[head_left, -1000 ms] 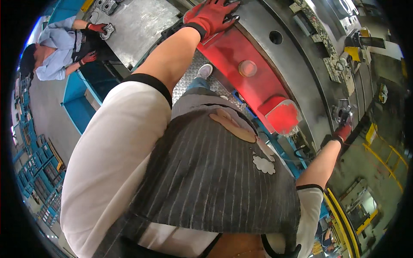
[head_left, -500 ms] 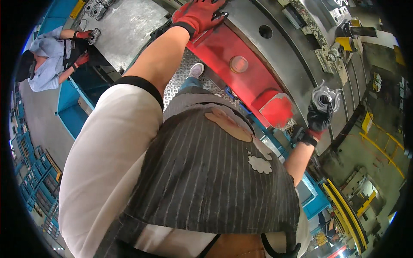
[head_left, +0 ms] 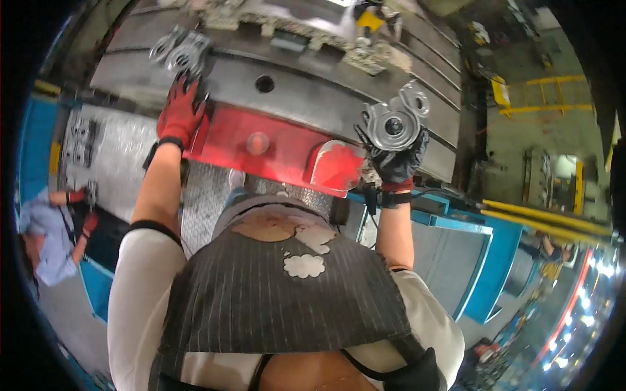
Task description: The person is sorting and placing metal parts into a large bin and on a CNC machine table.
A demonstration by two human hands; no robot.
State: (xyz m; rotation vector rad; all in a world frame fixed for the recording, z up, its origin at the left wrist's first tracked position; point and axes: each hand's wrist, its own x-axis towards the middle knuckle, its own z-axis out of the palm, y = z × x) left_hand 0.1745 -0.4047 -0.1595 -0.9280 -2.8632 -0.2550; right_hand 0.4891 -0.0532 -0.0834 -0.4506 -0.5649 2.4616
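My right hand, in a red glove with a black palm, grips a silver metal casting with a round bore and a smaller ring at its far end. It is held up over the right end of the grey machine table. My left hand, in the same kind of glove, reaches to the table's left part with its fingers stretched out. The fingertips are at the near edge of a similar silver casting; whether they touch it I cannot tell.
A red panel with a rounded plate runs along the table's near side. Worn fixture blocks stand farther back. At the left, a co-worker holds a part by a metal-topped bench bearing several castings. Yellow rails lie right.
My view has turned toward the table and right. My left hand now shows beside a casting on the table. My right hand still holds its casting, now turned more face-up.
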